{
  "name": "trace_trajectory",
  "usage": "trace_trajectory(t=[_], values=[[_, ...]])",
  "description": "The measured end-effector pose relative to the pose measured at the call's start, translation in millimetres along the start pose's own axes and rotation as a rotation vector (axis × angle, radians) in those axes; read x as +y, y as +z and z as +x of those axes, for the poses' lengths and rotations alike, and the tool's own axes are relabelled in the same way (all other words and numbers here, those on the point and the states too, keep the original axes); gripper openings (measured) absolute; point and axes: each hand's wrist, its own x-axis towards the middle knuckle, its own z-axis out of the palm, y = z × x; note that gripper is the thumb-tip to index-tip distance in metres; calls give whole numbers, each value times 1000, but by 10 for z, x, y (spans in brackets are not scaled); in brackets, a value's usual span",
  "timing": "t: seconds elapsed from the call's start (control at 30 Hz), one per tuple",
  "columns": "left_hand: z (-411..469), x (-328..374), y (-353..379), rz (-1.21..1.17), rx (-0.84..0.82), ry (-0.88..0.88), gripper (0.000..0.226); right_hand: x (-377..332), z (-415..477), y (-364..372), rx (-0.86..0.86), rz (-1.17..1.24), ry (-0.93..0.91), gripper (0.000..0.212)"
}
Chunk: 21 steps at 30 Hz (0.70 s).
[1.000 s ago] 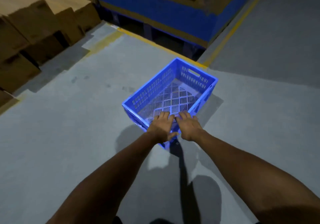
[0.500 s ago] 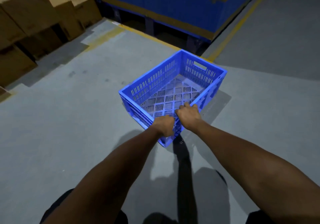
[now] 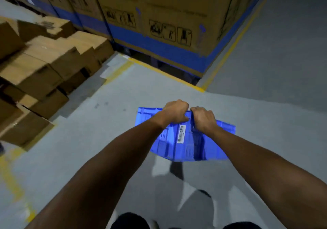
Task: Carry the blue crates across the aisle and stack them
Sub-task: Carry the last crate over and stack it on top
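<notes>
Now my fingers (image 3: 182, 105) are curled tight over the top rim of the blue crate (image 3: 187, 147), left hand (image 3: 174, 111) and right hand (image 3: 203, 120) side by side, almost touching, both holding that 1 edge. Half a second ago the crate sat flat on the floor (image 3: 106, 131) with its open top facing me. It has since swung up and hangs from my grip, tilted so that its outer wall and white barcode label (image 3: 181, 133) face me. As far as I can judge, its lower edge is clear of the floor. So the pickup is done and the carry across the aisle is what comes next, with no stack in sight yet.

The crate's inside is turned away from me now. A moment ago it showed only its bare slotted bottom, so I take it to be empty and light.

Further out, closed cardboard boxes (image 3: 44, 66) are piled to my left, and tall cartons with a blue band (image 3: 159, 16) stand ahead beside a yellow floor line (image 3: 228, 48). What they hold I cannot tell.
</notes>
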Motion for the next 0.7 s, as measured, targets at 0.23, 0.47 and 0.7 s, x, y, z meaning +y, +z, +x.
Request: trace_trajectory(t=[0.23, 0.47, 0.7], values=[[-651, 940, -2173, -61, -176, 143, 34, 211, -1017, -1988, -227, 237, 61, 49], [-1216, 1534, -4228, -18, -119, 208, 34, 634, -1831, -3566, -258, 825, 224, 39], [-1598, 1694, -5407, 144, 29, 231, 25, 273, -2288, -4418, 342, 797, 325, 72]])
